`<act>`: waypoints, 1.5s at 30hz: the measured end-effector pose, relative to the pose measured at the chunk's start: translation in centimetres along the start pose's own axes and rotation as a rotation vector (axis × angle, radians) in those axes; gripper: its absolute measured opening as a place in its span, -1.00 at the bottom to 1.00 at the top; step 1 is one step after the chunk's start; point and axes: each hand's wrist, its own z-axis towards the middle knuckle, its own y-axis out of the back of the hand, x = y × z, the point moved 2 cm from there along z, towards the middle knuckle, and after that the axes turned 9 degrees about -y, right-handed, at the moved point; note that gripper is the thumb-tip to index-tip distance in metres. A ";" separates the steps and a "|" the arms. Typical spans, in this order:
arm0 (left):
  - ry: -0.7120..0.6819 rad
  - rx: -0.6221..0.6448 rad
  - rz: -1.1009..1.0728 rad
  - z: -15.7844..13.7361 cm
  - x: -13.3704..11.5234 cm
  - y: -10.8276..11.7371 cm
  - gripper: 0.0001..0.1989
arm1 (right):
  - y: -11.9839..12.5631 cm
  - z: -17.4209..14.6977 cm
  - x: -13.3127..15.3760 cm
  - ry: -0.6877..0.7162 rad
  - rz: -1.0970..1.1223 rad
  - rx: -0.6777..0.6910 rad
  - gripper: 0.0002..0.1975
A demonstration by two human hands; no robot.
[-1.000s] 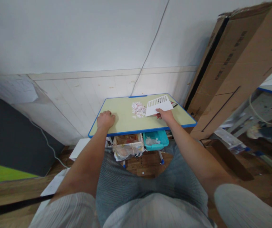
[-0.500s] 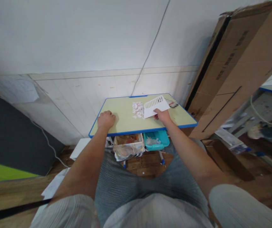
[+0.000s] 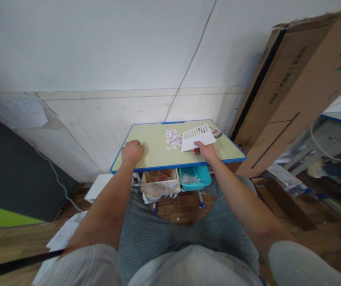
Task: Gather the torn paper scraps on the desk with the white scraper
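Note:
My right hand (image 3: 204, 150) grips a white slotted card (image 3: 198, 141) by its near edge, thumb on top and fingers curled beneath. A row of slots runs along the card's far side, and the card is tilted above the tabletop. Just left of it lies a loose heap of small white and pinkish pieces (image 3: 174, 139), too small to name exactly. My left hand (image 3: 132, 151) rests with curled fingers on the left part of the pale yellow table (image 3: 155, 155), apart from the heap; I see nothing in it.
A blurred round item (image 3: 217, 132) lies at the table's right. Beneath the table are a lined basket (image 3: 161, 190) and a turquoise bin (image 3: 194, 185) holding whitish scraps. A tall cardboard box (image 3: 289, 87) leans at the right, and a cable (image 3: 192, 59) hangs down the wall.
The card and my right hand have shifted slightly right and toward me. My left hand stays in place on the table. The view has tilted a little.

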 end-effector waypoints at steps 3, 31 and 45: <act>-0.003 -0.001 0.001 -0.1 -0.1 0.1 -0.50 | 0.5 0.2 0.0 -0.013 -0.008 0.021 -0.90; 0.011 0.003 0.000 -0.1 -0.3 0.2 -0.52 | 1.4 0.0 0.3 -0.008 0.030 -0.088 -0.87; 0.005 0.013 0.027 -0.1 -0.4 0.3 -0.49 | 1.8 -0.1 0.4 -0.056 0.110 -0.064 -0.76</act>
